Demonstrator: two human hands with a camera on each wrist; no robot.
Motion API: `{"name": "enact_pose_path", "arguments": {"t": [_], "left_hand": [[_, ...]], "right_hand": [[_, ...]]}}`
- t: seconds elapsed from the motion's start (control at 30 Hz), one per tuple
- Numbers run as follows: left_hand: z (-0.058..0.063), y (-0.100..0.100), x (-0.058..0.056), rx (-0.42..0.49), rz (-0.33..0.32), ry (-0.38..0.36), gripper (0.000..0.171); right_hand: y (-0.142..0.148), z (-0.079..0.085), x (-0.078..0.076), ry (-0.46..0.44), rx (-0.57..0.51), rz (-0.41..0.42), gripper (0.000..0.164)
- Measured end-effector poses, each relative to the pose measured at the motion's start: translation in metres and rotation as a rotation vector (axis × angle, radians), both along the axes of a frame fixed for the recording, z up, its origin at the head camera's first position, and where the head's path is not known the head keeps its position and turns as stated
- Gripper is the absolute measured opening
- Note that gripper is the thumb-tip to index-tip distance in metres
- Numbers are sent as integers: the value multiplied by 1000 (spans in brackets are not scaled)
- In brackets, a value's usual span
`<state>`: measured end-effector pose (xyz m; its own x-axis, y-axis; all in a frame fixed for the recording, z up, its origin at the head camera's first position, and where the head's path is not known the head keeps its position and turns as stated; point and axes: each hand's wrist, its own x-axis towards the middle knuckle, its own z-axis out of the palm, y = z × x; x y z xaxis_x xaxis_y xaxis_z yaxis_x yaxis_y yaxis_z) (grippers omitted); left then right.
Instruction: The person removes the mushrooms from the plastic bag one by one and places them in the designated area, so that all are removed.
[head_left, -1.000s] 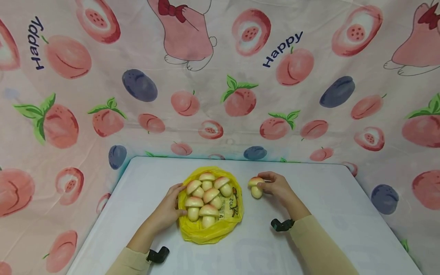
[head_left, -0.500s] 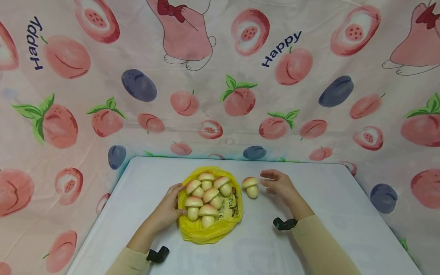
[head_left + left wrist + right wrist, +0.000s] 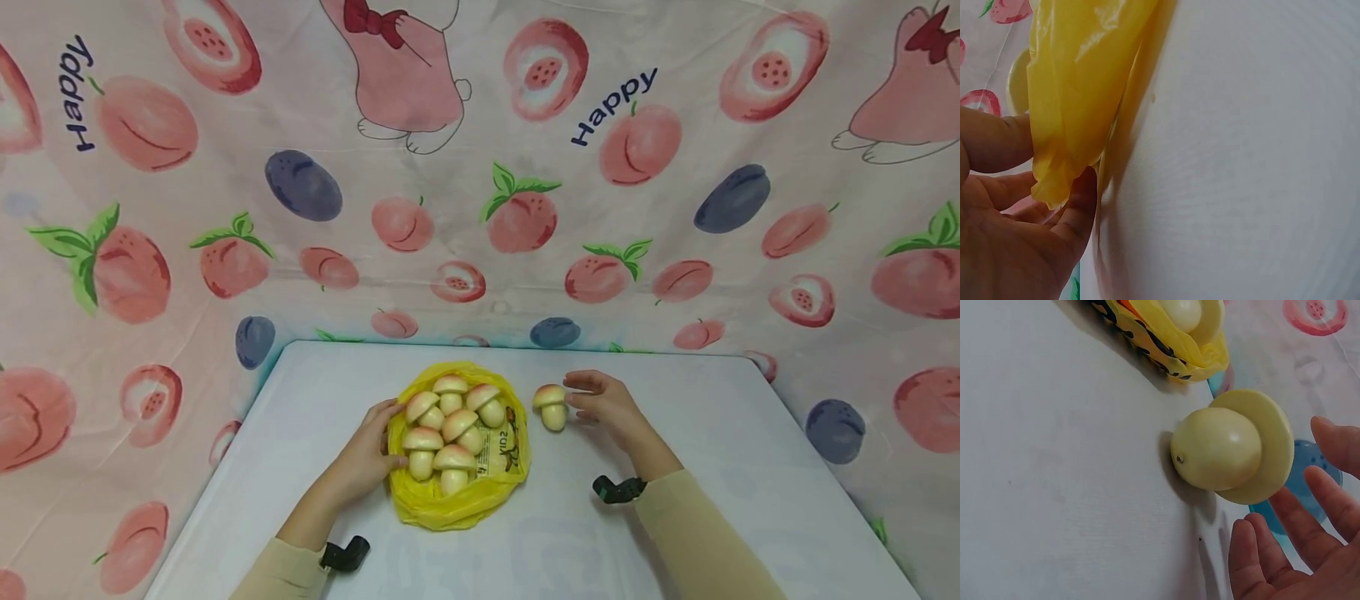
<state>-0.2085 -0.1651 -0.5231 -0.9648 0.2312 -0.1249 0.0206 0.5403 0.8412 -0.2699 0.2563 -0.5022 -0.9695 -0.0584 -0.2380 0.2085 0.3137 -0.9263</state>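
A yellow plastic bag (image 3: 450, 510) with a rolled-down rim stands on the table, several toy mushrooms (image 3: 461, 429) with cream stems and reddish caps inside it. My left hand (image 3: 363, 458) grips the bag's left side, thumb and fingers spread along the rim. In the left wrist view, those fingers curl round the yellow plastic (image 3: 1079, 94). To the right of the bag, a single toy mushroom (image 3: 553, 407) is on the table. My right hand (image 3: 611, 408) is just right of its cap, fingers apart and relaxed. From the right wrist, the fingertips (image 3: 1244, 531) sit close beside the mushroom (image 3: 1219, 450); contact is unclear.
The white table (image 3: 720, 475) has its far edge against a hanging pink cloth (image 3: 465, 217) printed with fruit and rabbits. Black wrist cameras (image 3: 347, 554) are strapped at both sleeves.
My right hand held the single mushroom a second ago and let go of it farther left. The mushroom has since shifted slightly right. My left hand has stayed on the bag.
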Motion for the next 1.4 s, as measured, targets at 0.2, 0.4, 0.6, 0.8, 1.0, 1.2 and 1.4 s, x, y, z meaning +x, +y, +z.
{"name": "enact_pose_path", "arguments": {"t": [0.2, 0.4, 0.6, 0.8, 1.0, 1.2, 1.4], "left_hand": [[0, -1, 0, 14, -6, 0, 83], [0, -2, -1, 10, -8, 5, 83], [0, -2, -1, 3, -1, -1, 83], [2, -1, 0, 6, 0, -1, 83], [1, -1, 1, 20, 2, -5, 83], [1, -1, 1, 27, -4, -1, 83], [1, -1, 1, 22, -4, -3, 83]], "right_hand": [[-3, 3, 0, 4, 21, 10, 56], [-2, 16, -1, 32, 20, 7, 53], [-5, 25, 2, 73, -27, 31, 54], [-16, 31, 5, 106, -81, 75, 55], [-31, 36, 10, 116, -93, 112, 51], [-47, 36, 12, 98, -137, 134, 52], [-62, 34, 13, 87, -156, 169, 56]]}}
